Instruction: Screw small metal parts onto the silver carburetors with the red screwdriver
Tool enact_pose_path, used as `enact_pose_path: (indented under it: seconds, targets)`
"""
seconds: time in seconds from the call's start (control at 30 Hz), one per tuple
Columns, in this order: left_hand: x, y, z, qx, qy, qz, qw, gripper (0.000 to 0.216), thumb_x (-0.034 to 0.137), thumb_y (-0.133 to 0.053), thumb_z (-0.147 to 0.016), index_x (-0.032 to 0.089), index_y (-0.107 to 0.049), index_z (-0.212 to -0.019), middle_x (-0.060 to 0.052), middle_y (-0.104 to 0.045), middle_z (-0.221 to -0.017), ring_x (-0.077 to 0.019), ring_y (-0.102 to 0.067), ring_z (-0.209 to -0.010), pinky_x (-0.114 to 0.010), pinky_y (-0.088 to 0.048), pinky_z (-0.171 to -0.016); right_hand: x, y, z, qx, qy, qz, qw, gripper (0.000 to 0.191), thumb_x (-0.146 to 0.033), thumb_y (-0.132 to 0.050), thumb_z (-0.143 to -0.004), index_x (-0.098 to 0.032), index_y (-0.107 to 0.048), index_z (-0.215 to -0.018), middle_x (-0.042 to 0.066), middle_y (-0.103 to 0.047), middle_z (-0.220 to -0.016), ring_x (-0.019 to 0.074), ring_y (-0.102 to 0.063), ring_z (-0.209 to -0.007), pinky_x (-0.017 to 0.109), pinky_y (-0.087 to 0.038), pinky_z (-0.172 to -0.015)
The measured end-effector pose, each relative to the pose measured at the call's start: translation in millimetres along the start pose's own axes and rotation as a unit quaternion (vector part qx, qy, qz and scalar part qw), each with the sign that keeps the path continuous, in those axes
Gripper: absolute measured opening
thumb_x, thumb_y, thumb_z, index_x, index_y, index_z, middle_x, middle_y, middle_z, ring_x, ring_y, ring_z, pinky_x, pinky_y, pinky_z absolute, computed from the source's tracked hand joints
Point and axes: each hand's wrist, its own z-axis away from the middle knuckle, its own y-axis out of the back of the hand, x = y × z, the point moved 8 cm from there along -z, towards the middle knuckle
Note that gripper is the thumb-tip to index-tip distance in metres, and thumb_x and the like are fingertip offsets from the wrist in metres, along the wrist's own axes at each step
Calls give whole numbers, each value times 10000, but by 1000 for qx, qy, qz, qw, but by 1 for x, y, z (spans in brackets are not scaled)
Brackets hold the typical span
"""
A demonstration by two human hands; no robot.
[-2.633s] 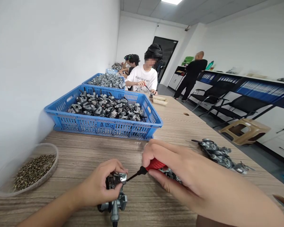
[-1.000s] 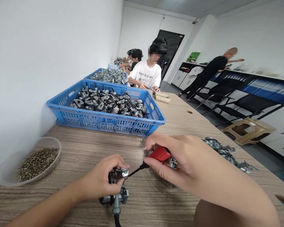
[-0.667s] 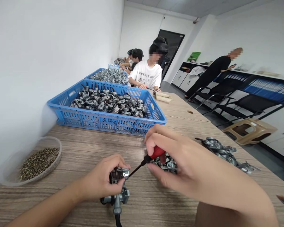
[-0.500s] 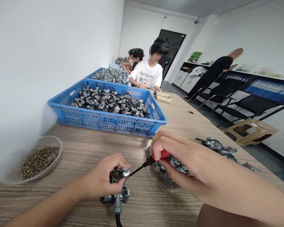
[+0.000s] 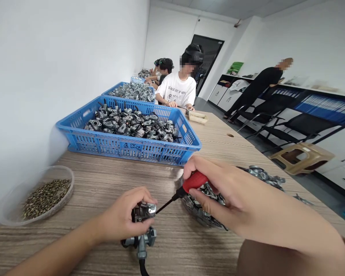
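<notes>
Between the thumb and fingers of my left hand [image 5: 129,212] is the upper part of a carburetor [image 5: 143,242], held on the table with a black hose at its lower end. My right hand [image 5: 218,188] grips a screwdriver by its red handle [image 5: 196,181]. The screwdriver's dark shaft [image 5: 167,204] slants down to the left, and its tip meets the side of the carburetor near my left fingertips. Behind my right hand stands a clear bowl of metal parts [image 5: 202,214], partly covered by the hand.
A clear tub of small screws [image 5: 46,197] sits at the left. Beyond my hands is a blue crate [image 5: 132,147] full of carburetors, with another blue crate [image 5: 103,93] behind. More carburetors [image 5: 261,174] lie at the right. A person in a white shirt [image 5: 178,90] works farther back.
My right fingers have shifted on the screwdriver, so more of its red handle shows. The tip stays against the carburetor, and my left hand keeps its hold. The view has moved slightly.
</notes>
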Motion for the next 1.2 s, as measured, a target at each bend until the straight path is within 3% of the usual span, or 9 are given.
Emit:
enact_pose_path:
  seconds: [0.2, 0.43, 0.53, 0.67, 0.77, 0.87, 0.97, 1.03, 1.2]
  targets:
    - [0, 1, 0, -2, 5, -11, 1000, 276, 183, -802, -878, 220, -692, -1128, -59, -747, -1115, -242, -707, -1023, -357, -535, -919, 2, 0, -8, 39, -14, 56, 998, 237, -501, -551, -1111, -272, -590, -1157, -14, -694, -775, 220, -643, -708, 342, -432, -644]
    - [4, 0, 0, -3, -7, -43, 999, 307, 136, -666, -906, 215, -713, -1198, -62, -731, -1057, -237, -692, -952, -346, -540, -844, -13, 0, 0, 13, 34, -8, 999, 126, -213, -564, -1058, -269, -561, -1170, 31, -713, -1123, 198, -672, -924, 331, -516, -785]
    - [5, 1, 1, 0, -11, -47, 999, 366, 114, -637, -893, 225, -700, -1237, -61, -745, -1090, -243, -708, -974, -351, -550, -857, -21, -3, -2, 4, 62, -11, 998, 44, -271, -567, -1106, -272, -605, -1084, 5, -715, -983, 178, -643, -800, 315, -468, -693]
    - [5, 1, 1, -1, -15, -45, 999, 346, 130, -622, -910, 225, -697, -1234, -60, -758, -1096, -243, -714, -985, -357, -557, -874, -20, -2, -9, 40, 50, 35, 997, 236, -447, -578, -1129, -264, -650, -999, -27, -654, -723, 169, -569, -611, 320, -375, -578]
    - [6, 1, 0, -2, -19, -44, 999, 319, 145, -609, -932, 218, -696, -1230, -66, -757, -1097, -243, -715, -988, -357, -560, -876, -18, 1, -7, 52, 27, 39, 998, 171, -420, -652, -1069, -257, -632, -1116, 17, -732, -889, 205, -668, -737, 329, -464, -637]
    - [7, 1, 0, -4, -19, -45, 999, 295, 151, -605, -949, 218, -695, -1222, -74, -761, -1114, -249, -722, -1012, -360, -565, -896, -24, 1, 2, 27, 35, 0, 999, 259, -208, -687, -957, -266, -590, -1190, 62, -730, -1149, 231, -707, -912, 350, -555, -753]
    - [7, 2, 0, -3, -19, -44, 999, 302, 145, -603, -955, 223, -693, -1232, -76, -766, -1128, -250, -726, -1025, -361, -567, -908, -30, -1, 5, -7, 50, -22, 998, 203, -121, -607, -972, -274, -601, -1106, 31, -723, -1082, 198, -683, -854, 323, -530, -710]
    - [7, 2, 0, -2, -21, -41, 999, 304, 138, -603, -954, 226, -694, -1231, -72, -765, -1113, -246, -724, -1014, -355, -567, -899, -30, -2, 2, -5, 57, -19, 998, 67, -199, -601, -1053, -265, -613, -1044, 10, -715, -967, 176, -644, -770, 311, -473, -648]
    - [6, 1, 0, -6, -26, -44, 999, 289, 128, -608, -955, 233, -687, -1212, -70, -753, -1117, -242, -713, -1014, -355, -560, -912, -17, 1, -6, 35, 39, -1, 999, 175, -385, -580, -1130, -252, -669, -1060, 2, -694, -873, 169, -613, -704, 308, -438, -626]
